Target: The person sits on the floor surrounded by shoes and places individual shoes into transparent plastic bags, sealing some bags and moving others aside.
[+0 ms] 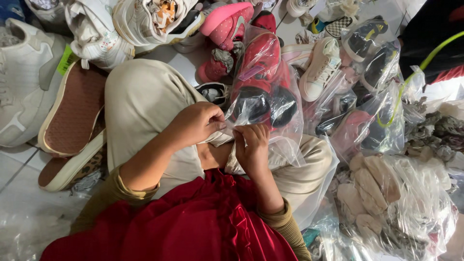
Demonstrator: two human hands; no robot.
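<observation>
Both your left hand (195, 123) and right hand (251, 147) pinch shut on the clear plastic bag of red-and-black shoes (263, 82) at twelve o'clock on your lap; keep its mouth gathered evenly.

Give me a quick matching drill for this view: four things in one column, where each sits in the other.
Things:
1. red shoes in clear bag
2. left hand
3. brown shoe sole
4. bag of beige pieces

Places:
A. lower right of view
B. far left, sole up, beside the knee
C. pinching the bag's edge, opposite the right hand
D. centre, on the lap

Pairs: 1-D, 2-C, 3-B, 4-A
</observation>
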